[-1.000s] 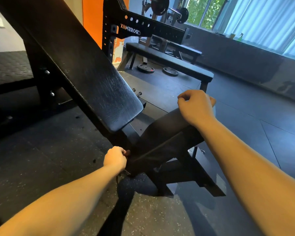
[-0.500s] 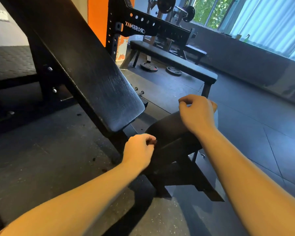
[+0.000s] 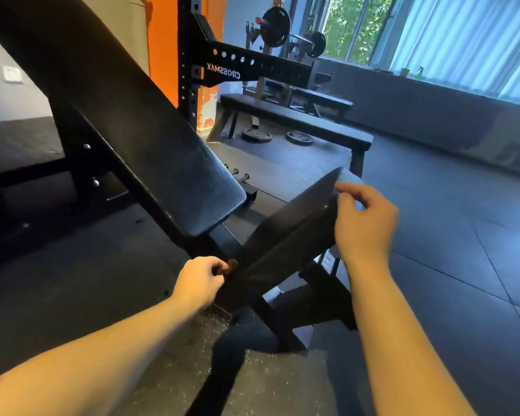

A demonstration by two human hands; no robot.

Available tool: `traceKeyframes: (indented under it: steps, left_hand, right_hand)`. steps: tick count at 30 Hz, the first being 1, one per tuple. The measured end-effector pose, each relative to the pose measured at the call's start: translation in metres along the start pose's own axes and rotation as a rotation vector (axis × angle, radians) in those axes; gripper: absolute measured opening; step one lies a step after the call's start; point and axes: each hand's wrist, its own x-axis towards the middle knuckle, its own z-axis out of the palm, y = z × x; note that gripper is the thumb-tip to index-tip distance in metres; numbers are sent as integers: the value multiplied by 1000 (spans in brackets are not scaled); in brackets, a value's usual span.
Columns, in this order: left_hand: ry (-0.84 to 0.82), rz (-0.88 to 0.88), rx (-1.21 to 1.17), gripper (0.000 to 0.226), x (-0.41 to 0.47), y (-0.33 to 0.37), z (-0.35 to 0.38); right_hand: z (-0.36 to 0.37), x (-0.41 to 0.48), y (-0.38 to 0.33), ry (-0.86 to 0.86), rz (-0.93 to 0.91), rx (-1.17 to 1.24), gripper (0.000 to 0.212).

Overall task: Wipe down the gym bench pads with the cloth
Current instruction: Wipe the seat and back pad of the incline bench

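Cloth [image 3: 350, 178] pinched by right hand [image 3: 365, 223] at seat pad [image 3: 291, 223] top; left hand [image 3: 197, 282] clasping knob [image 3: 226, 267]

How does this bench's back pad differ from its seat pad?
The back pad is longer, sloping steeply up left; the seat pad is shorter, tilting up right. No hand touches the back pad; at the seat pad's raised end the right hand pinches a pale blue cloth, and the left hand grips a knob at its low end. Both are black.

Cloth [image 3: 347, 179] mostly hidden by R hand [image 3: 365, 226]; knob [image 3: 231, 266] partly hidden by L hand [image 3: 200, 280].
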Motion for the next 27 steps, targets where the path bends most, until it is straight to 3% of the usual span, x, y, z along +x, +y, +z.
traceKeyframes:
  steps: [8, 12, 15, 20, 24, 27]
  left_hand:
    - [110, 91, -202, 7, 7, 63, -29]
    - [151, 172, -327, 10, 5, 114, -53]
    - [121, 192, -432, 11, -4, 135, -65]
    - [-18, 242, -615, 17, -15, 166, -70]
    - [-127, 304, -722, 22, -25, 190, -70]
    - [-182, 342, -762, 26, -28, 195, -75]
  right_hand:
    - [-10, -23, 11, -69, -4, 57, 32]
    - [-10, -35, 14, -35, -52, 100, 37]
    - [-11, -42, 9, -29, -56, 138, 37]
    - [-13, -49, -4, -218, 29, 177, 19]
    - [-16, -41, -10, -260, 114, 276, 34]
    - [-16, -35, -13, -263, 138, 345, 31]
